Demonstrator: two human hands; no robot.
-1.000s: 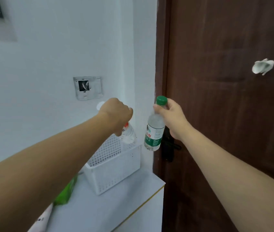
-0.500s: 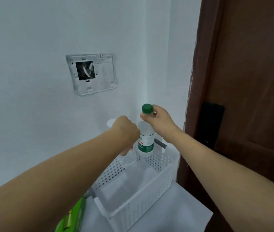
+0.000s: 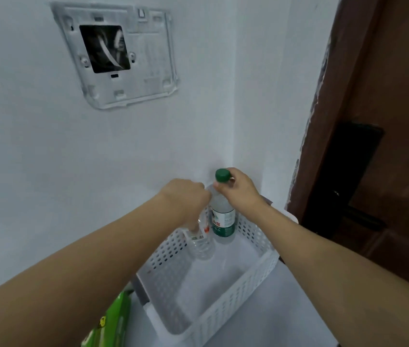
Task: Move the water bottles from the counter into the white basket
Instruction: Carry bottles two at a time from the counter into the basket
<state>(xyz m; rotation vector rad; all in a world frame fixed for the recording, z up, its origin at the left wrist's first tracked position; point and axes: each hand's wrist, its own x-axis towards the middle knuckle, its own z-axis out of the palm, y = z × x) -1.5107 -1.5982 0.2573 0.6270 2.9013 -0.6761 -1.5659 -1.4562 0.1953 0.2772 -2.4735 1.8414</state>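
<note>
You have two water bottles in the white basket (image 3: pixel 238 294) — a plastic box with little holes in its walls, sitting on the counter. The green-cap bottle (image 3: pixel 222 216) stands upright at the far end, with a green label. The clear bottle (image 3: pixel 199 242) is just beside it — its top is hidden.

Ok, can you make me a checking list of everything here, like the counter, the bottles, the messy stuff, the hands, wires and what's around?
Surface: pale counter bearing the white perforated plastic basket.
Job's things: green-capped clear water bottle and clear water bottle with a red-marked label, both upright in the basket's far end.
Clutter: green package beside the basket.
Hands: left hand grips the red-marked bottle's top; right hand grips the green-capped bottle's neck.
Cables: loose wires in the open grey wall box.
Surroundings: white wall, dark brown wooden door.
</note>
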